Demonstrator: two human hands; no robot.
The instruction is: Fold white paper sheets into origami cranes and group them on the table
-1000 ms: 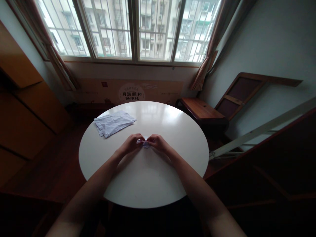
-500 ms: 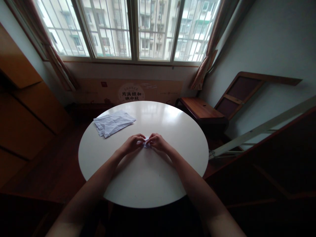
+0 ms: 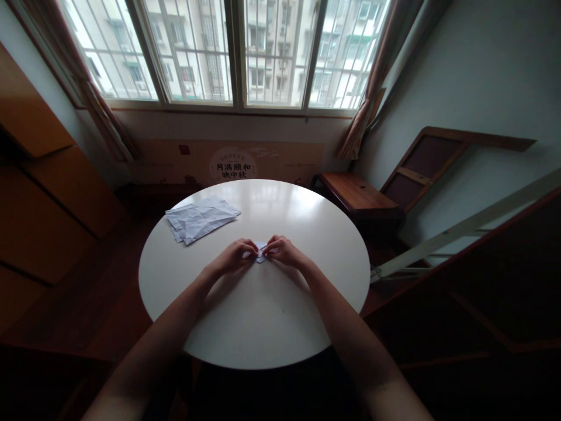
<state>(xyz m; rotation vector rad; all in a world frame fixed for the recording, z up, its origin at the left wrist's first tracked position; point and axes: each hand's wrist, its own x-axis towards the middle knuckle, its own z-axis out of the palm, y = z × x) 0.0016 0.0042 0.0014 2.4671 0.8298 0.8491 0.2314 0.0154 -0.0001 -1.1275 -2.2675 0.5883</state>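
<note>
Near the middle of the white oval table (image 3: pixel 263 321), my two hands meet over a small folded piece of paper (image 3: pixel 260 259). My left hand (image 3: pixel 240 254) pinches its left side, fingers bent and thumb pressed in. From the other side my right hand (image 3: pixel 280 251) grips the paper between thumb and fingers. Parts of the folds are covered by the fingertips, so the paper's full shape is hard to make out. Farther back on the left lie several creased white sheets of paper (image 3: pixel 204 217), overlapping each other, apart from both hands.
A small wooden bench (image 3: pixel 357 192) stands beyond the table at the right, with a brown wooden frame (image 3: pixel 421 166) against the wall. Orange-brown cabinets (image 3: pixel 39 216) line the left. Behind the table is a printed cardboard panel (image 3: pixel 280 161) below barred windows.
The fingers have shifted slightly on the folded paper, and a bit more of its far edge shows between my hands. The stacked sheets have stayed in place.
</note>
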